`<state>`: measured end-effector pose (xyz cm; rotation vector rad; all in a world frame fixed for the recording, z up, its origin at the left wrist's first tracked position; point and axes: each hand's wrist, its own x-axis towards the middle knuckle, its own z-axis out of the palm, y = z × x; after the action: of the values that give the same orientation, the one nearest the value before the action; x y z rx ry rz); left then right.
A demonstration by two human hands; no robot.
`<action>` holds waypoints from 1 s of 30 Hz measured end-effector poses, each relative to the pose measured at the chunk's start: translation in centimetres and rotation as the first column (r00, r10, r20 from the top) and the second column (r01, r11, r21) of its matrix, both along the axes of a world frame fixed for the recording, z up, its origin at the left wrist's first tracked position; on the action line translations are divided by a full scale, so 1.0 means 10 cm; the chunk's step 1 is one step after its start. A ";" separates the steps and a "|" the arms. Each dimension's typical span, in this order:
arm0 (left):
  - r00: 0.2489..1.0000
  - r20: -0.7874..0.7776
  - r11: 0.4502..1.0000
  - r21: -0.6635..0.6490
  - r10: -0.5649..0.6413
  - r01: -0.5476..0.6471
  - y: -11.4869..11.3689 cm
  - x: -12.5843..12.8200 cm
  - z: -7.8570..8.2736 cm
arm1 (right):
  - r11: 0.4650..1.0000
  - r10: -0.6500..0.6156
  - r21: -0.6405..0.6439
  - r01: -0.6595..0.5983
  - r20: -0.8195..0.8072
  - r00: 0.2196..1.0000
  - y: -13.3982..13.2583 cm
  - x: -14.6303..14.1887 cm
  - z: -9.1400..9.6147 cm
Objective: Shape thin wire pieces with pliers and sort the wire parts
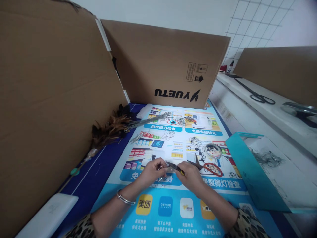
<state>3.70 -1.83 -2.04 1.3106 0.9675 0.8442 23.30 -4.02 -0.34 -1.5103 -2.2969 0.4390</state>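
Around six o'clock, nearest the viewer, printed sheet (116, 195) spread over blue cloth (94, 173). Spotted sleeves (81, 228) at eight and four. Farther out at eight, white case (49, 215). On the left wrist, silver bangle (123, 199).

At the clock's centre, left hand (156, 170) with grip pinched almost fully together, thumb to fingers, apparently on a small clear piece (169, 170), too blurred to name. Just beside, right hand (189, 175) with grip curled firmly round dark pliers (174, 166), tips pointing toward the left hand, right by the piece.

At three, just past the right hand, red-handled scissors (215, 168); whether touching, hard to tell. Farther along three, teal box (252, 177) with wire tangle (268, 158) inside.

At two, scattered black rings (201, 153). At ten, brown feathers (111, 127); at eleven, bundle of thin metal stems (158, 117).

Beyond, upright cardboard at ten (49, 82) and at twelve (165, 66). Toward two, black scissors (259, 97) on white ledge (269, 112).
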 end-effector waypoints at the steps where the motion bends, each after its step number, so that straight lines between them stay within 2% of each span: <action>1: 1.000 -0.001 1.000 -0.002 -0.002 0.002 0.00 0.00 0.00 | 1.000 -0.002 -0.004 0.002 -0.002 1.000 0.00 -0.01 0.00; 9: 1.000 -0.011 1.000 0.004 -0.009 0.009 0.00 0.00 0.02 | 0.999 -0.014 -0.038 0.014 -0.007 1.000 0.00 -0.02 0.00; 20: 0.999 -0.019 0.999 -0.026 -0.043 0.043 0.00 0.01 -0.03 | 1.000 -0.013 -0.014 0.012 -0.015 1.000 -0.01 -0.05 0.00; 30: 1.000 -0.017 1.000 -0.026 0.001 -0.001 -0.02 0.02 0.01 | 0.999 -0.022 -0.031 0.021 -0.026 0.999 -0.04 -0.07 0.01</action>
<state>3.90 -2.01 -1.96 1.2967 0.9892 0.8198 22.57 -4.39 -0.27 -1.5335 -2.2617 0.4873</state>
